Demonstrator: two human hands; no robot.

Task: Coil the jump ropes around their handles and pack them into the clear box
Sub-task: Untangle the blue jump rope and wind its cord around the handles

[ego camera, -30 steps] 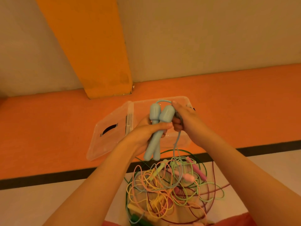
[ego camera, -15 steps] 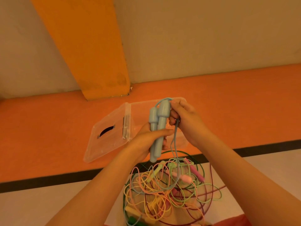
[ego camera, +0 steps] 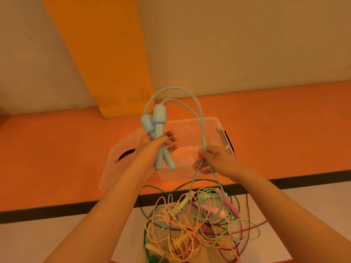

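Orange floor band point(ego camera: 57, 158) below a beige wall point(ego camera: 247, 44), orange pillar point(ego camera: 106, 54), black stripe point(ego camera: 38, 212), pale floor point(ego camera: 28, 242).

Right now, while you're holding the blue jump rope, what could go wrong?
1. The blue cord gripped in the right hand runs down into the tangled pile of ropes. Pulling it could snag the others and drag them along.
2. The blue handles sit crossed in the left hand, so one might slip, or the coil may wrap unevenly.
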